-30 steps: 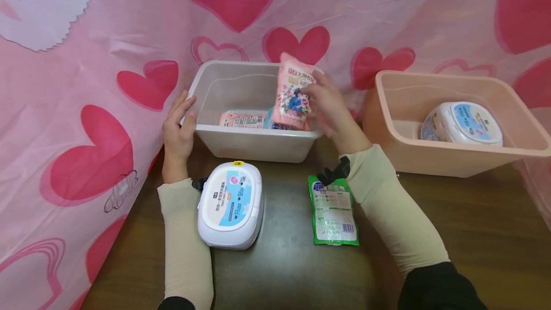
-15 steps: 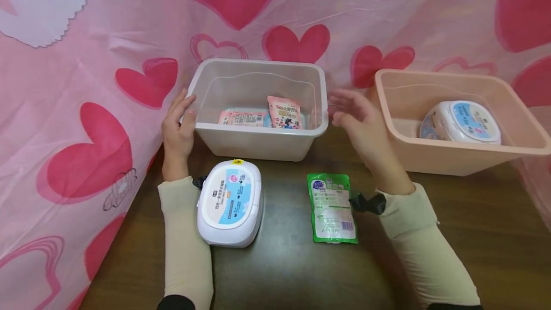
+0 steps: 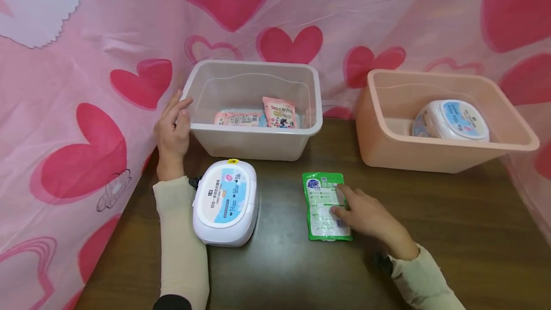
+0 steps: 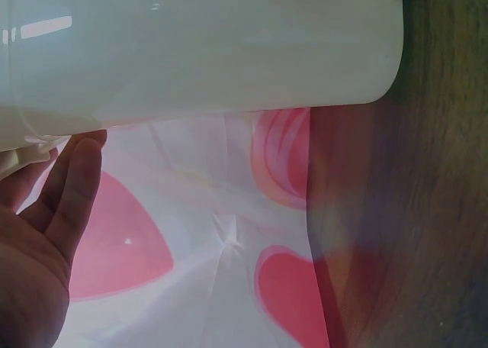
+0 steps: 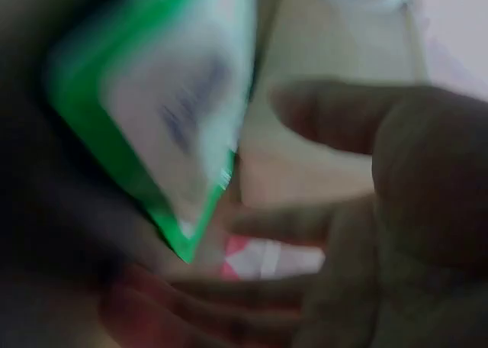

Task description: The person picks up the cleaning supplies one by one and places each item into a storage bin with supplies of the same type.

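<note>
In the head view, my left hand (image 3: pixel 172 138) holds the left rim of a light grey plastic bin (image 3: pixel 249 143); the left wrist view shows its fingers (image 4: pixel 76 180) against the bin's rim. Inside that bin lie two pink printed packets (image 3: pixel 280 113), partly hidden by the front wall, with a bit of blue between them. My right hand (image 3: pixel 370 214) reaches over the right side of a green and white pouch (image 3: pixel 325 226) lying flat on the table. Blurred in the right wrist view, the right hand's thumb (image 5: pixel 328 115) and fingers are spread apart beside the pouch.
A white lidded tub (image 3: pixel 225 200) with a blue label stands beside my left forearm. At the right, a peach bin (image 3: pixel 430 154) holds a similar white tub (image 3: pixel 462 118). A pink heart-patterned cloth (image 3: pixel 211 18) hangs behind the brown table (image 3: pixel 292 271).
My right hand let go of a pink packet, now in the grey bin, then moved down and right to the green pouch. The left hand keeps its place at the rim.
</note>
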Demonstrator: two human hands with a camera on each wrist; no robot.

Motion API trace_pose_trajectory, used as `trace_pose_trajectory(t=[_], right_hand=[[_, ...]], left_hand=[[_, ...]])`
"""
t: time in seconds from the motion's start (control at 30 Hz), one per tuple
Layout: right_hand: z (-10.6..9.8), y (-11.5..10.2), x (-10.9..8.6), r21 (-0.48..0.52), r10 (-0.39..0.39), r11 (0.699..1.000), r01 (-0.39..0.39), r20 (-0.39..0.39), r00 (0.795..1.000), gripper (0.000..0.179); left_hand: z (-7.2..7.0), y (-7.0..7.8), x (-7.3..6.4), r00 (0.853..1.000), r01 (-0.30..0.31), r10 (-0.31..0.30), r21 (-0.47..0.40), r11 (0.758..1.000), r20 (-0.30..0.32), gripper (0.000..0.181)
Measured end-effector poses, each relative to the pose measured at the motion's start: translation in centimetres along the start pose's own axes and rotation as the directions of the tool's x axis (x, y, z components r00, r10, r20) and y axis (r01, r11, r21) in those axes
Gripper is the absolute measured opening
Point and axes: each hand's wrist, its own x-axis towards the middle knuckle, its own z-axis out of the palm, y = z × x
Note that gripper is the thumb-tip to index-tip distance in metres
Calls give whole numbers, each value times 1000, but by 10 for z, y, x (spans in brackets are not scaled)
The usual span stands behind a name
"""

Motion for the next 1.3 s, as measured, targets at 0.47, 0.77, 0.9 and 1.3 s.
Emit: trace_pose_trajectory(t=[0.47,0.77,0.9,1.3], right_hand=[[21,-2,6,121,136,984,-128,-66,989,94],[11,31,17,659,68,749,-65,21,997,85],[19,38,17,881,36,459,-112,108,994,64],[10,33,14,984,-193,-167,64,-96,976,60]], left_hand=[[0,4,0,1000,11,-11,-8,1000,-17,44],[1,-1,1,999,1,-3,-54,999,-39,41],[1,0,2,1000,7,-9,-70,998,-30,42],[2,8,1,996,-16,2,-160,987,-86,31]])
